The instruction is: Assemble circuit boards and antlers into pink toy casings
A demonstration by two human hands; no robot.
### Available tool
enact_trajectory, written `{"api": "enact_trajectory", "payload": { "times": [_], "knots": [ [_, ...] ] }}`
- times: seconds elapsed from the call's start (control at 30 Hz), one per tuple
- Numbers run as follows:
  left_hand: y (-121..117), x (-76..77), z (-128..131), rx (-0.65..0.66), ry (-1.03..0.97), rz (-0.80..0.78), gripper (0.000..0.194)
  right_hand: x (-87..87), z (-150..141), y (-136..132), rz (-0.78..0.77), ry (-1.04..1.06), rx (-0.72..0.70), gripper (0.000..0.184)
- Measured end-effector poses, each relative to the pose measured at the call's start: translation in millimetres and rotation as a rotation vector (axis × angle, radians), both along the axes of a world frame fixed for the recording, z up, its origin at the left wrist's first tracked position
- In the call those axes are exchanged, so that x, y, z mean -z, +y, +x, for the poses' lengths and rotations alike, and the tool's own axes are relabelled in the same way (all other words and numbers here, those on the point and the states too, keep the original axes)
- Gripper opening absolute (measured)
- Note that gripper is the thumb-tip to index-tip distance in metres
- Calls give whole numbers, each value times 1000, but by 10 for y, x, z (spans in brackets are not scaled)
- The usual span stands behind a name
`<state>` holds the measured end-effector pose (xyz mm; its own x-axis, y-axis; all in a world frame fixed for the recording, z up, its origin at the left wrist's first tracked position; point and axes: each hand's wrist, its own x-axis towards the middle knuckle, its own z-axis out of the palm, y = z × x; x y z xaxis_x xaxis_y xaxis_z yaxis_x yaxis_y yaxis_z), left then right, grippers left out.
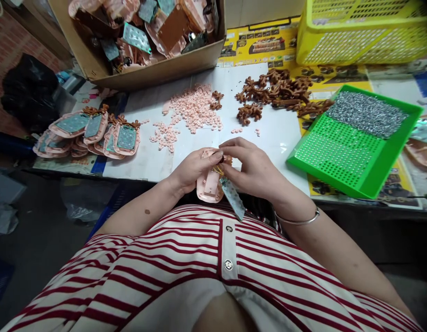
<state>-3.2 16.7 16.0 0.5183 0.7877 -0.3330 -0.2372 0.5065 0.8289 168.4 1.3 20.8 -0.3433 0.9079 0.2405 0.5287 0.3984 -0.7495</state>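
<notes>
Over the table's front edge, my left hand (pixel 195 168) is closed around a pink plastic casing half (pixel 209 184), its thumb lying across the top end. My right hand (pixel 253 168) meets it there, thumb and fingers pinched at a brown plastic piece (pixel 227 160) on the casing. Fingertips hide most of that piece, and a small dark round part sits beside the left thumb. Thin yellow wires run from the casing to a greenish circuit board (pixel 233 198), which hangs tilted below my right hand.
Small pink parts (pixel 195 108) and brown plastic pieces (pixel 275 92) lie heaped on white sheets. A green tray (pixel 341 154) holds screws at right. Filled casings (pixel 96 131) are stacked left; behind stand a full cardboard box (pixel 158 69) and a yellow basket (pixel 337 50).
</notes>
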Motion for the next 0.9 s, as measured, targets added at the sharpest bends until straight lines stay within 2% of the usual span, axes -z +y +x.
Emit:
{"api": "enact_trajectory", "payload": {
  "times": [0.1, 0.17, 0.23, 0.3, 0.37, 0.4, 0.47, 0.63, 0.73, 0.8, 0.9],
  "knots": [
    [8, -18, -7, -35, 5, -12, 36, 93, 88, -20, -192, 372, 55, 63],
    [17, -33, -17, -70, 14, -18, 36, 160, 172, -82, -350, 526, 103, 77],
    [30, -45, -29, -111, 13, -21, 34, 226, 256, -183, -545, 564, 78, 85],
    [46, -47, -37, -145, 10, -10, 32, 282, 325, -303, -750, 553, -27, 94],
    [61, -36, -40, -167, 6, 4, 29, 311, 370, -411, -856, 567, -125, 96],
    [67, -25, -41, -168, 5, 6, 28, 309, 385, -452, -854, 588, -141, 93],
    [74, 6, -43, -156, 6, -1, 25, 271, 408, -498, -751, 636, -89, 78],
    [56, 71, -48, -71, 25, 4, 19, 63, 416, -438, -314, 636, 257, 39],
    [22, 72, -38, -15, 59, -41, 22, -45, 384, -345, -173, 569, 378, 29],
    [1, 64, -29, 7, 76, -58, 23, -85, 372, -290, -186, 534, 405, 32],
    [-6, 50, -28, -22, 71, -47, 25, -58, 395, -260, -421, 506, 287, 58]
  ]
}}
